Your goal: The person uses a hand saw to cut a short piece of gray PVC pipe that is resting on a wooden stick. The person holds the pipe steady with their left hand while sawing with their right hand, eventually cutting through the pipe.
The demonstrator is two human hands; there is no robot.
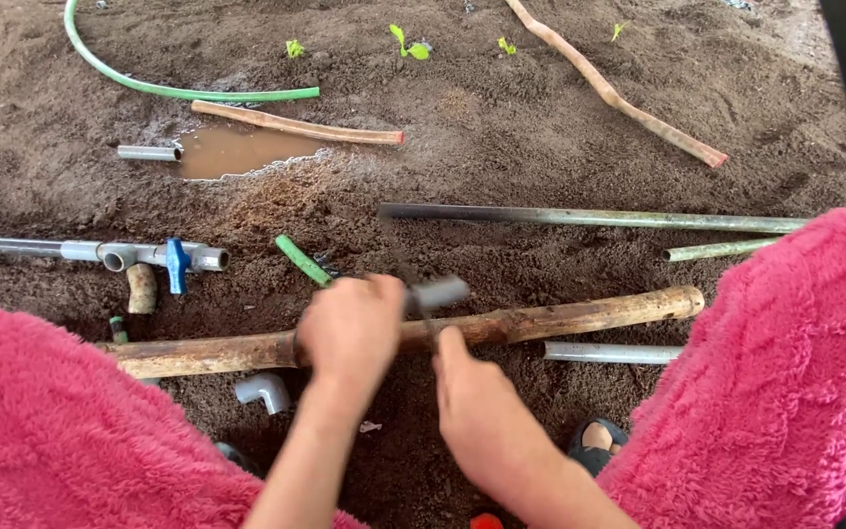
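**Two hands at a short grey pipe over a wooden pole**

Seen from the head camera, the person crouches over dark, damp soil [501, 127], with pink fluffy cloth [785, 372] over the knees at either side. The left hand [350, 328] is curled shut around one end of a short grey pipe piece [440, 292], which sticks out to the right of the fist and is blurred. The right hand [477, 402] sits just below it, fingers closed with the thumb pointing up toward the pipe piece; something thin and dark seems to run up from it, but the blur makes it impossible to tell what it grips. Both hands are above a thick wooden pole [560, 318] lying across the ground from left to right.

Around them lie many pipes. A grey elbow fitting [264, 390] rests on the soil just below the pole, left of the hands. Further left is a grey pipe line with a blue valve handle [177, 264]. A short green tube [303, 260] lies tilted just above the left hand. A long dull metal pipe [589, 216] runs to the right, well behind the hands. A muddy puddle [232, 152] sits at upper left, with a green hose [149, 86] curving beyond it. No packages or labels show.
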